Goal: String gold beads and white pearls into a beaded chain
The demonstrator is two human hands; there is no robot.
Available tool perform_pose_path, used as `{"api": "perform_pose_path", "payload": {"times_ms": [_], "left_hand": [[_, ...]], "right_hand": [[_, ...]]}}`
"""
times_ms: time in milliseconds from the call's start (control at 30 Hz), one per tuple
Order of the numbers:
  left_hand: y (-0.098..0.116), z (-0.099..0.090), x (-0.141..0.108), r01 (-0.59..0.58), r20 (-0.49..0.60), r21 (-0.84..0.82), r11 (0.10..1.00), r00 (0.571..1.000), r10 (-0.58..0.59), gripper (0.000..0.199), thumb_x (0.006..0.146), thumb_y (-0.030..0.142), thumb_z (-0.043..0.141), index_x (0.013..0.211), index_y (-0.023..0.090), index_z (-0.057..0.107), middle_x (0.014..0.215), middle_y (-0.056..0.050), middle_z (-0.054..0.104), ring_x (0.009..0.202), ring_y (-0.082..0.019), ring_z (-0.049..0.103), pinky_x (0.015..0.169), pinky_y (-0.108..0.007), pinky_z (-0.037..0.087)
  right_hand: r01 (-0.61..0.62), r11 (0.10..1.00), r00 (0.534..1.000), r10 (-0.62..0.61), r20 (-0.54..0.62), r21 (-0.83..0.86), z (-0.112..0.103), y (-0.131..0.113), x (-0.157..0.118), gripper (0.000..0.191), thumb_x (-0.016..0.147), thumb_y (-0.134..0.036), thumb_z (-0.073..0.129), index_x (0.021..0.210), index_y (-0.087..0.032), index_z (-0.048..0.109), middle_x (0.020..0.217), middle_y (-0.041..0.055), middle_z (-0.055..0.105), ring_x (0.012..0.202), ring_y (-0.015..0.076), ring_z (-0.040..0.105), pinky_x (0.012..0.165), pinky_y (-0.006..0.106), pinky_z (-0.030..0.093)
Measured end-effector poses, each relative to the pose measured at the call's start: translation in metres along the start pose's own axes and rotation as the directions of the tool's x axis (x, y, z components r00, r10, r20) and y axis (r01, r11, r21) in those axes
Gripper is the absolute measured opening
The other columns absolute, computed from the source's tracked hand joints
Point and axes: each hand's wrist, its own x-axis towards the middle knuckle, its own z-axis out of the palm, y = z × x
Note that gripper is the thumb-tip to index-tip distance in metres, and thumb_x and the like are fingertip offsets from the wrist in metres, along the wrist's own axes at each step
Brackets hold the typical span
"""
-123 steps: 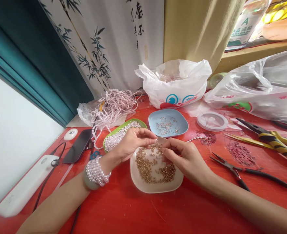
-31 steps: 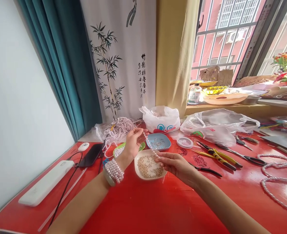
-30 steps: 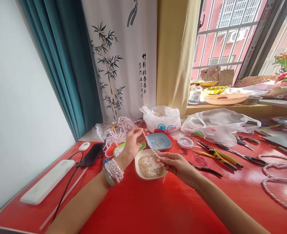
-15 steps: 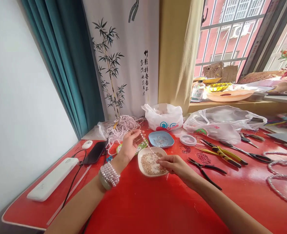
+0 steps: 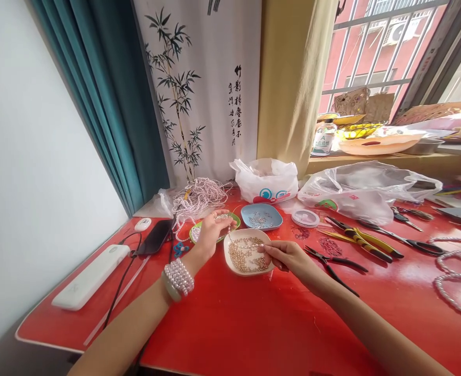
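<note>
Two hands, one strand (image 5: 240, 246) and three dishes at the middle of the table (image 5: 230, 324): one white (image 5: 248, 272), one green (image 5: 236, 221), one blue (image 5: 272, 222). Two pliers, one black (image 5: 330, 261) and one yellow-handled (image 5: 366, 244), lie toward the right edge; two bags (image 5: 267, 184) stand along the far edge. The left hand (image 5: 212, 231), its forearm rising from the near left, is bent at the wrist beside the green dish; its thumb and forefinger pinch the strand. The right hand (image 5: 287, 255), its forearm slanting in from the near right, pinches the strand between thumb and forefinger at the white dish's right rim. The strand drops from the left fingers, then extends over the white dish, its long axis roughly left to right.
</note>
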Motion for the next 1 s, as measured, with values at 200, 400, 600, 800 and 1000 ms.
{"api": "perform_pose_path", "payload": {"times_ms": [200, 400, 600, 800, 1000], "left_hand": [[-0.014, 0.013, -0.010, -0.019, 0.135, 0.162, 0.987, 0.991, -0.003, 0.004, 0.068, 0.013, 0.061, 0.071, 0.012, 0.062, 0.067, -0.005, 0.065, 0.058, -0.012, 0.060, 0.062, -0.025, 0.047], [-0.017, 0.026, -0.028, -0.080, 0.253, 0.306, 0.949, 0.967, -0.001, 0.011, 0.065, 0.018, 0.067, 0.075, 0.014, 0.069, 0.075, -0.006, 0.067, 0.070, -0.016, 0.060, 0.066, -0.025, 0.046], [-0.014, 0.030, -0.038, -0.380, 0.355, 0.519, 0.766, 0.911, 0.210, 0.009, 0.071, 0.022, 0.064, 0.074, 0.018, 0.071, 0.078, -0.006, 0.068, 0.075, -0.019, 0.060, 0.069, -0.027, 0.045], [-0.015, 0.029, -0.038, -0.416, 0.377, 0.496, 0.762, 0.894, 0.242, 0.009, 0.073, 0.021, 0.061, 0.074, 0.018, 0.070, 0.077, -0.006, 0.067, 0.075, -0.018, 0.060, 0.069, -0.026, 0.045], [-0.016, 0.030, -0.041, -0.346, 0.362, 0.391, 0.853, 0.910, 0.203, 0.008, 0.073, 0.023, 0.062, 0.076, 0.018, 0.067, 0.079, -0.005, 0.065, 0.072, -0.016, 0.058, 0.064, -0.024, 0.045]], "right_hand": [[0.044, 0.999, 0.998, -0.044, -0.041, -0.013, 0.002, 0.004, 0.002, 0.037, 0.073, -0.050, 0.050, 0.057, -0.016, 0.052, 0.050, -0.0037, 0.041, 0.044, 0.0071, 0.027, 0.043, 0.024, 0.021], [0.104, 0.989, 0.987, -0.116, -0.112, -0.103, 0.004, 0.010, 0.002, 0.035, 0.077, -0.045, 0.045, 0.056, -0.017, 0.051, 0.047, -0.0044, 0.038, 0.043, 0.0080, 0.029, 0.042, 0.023, 0.023], [0.176, 0.953, 0.959, -0.223, -0.175, -0.248, 0.007, 0.010, -0.004, 0.027, 0.078, -0.034, 0.046, 0.058, -0.018, 0.055, 0.053, -0.0010, 0.050, 0.052, 0.0122, 0.043, 0.051, 0.023, 0.032], [0.209, 0.924, 0.945, -0.275, -0.177, -0.319, 0.008, 0.013, -0.005, 0.029, 0.080, -0.032, 0.042, 0.077, -0.015, 0.065, 0.057, 0.0007, 0.055, 0.055, 0.0137, 0.048, 0.052, 0.023, 0.036], [0.231, 0.904, 0.929, -0.315, -0.195, -0.359, 0.005, 0.009, -0.009, 0.032, 0.078, -0.026, 0.040, 0.083, -0.015, 0.070, 0.054, 0.0000, 0.053, 0.049, 0.0117, 0.045, 0.046, 0.021, 0.034]]}}
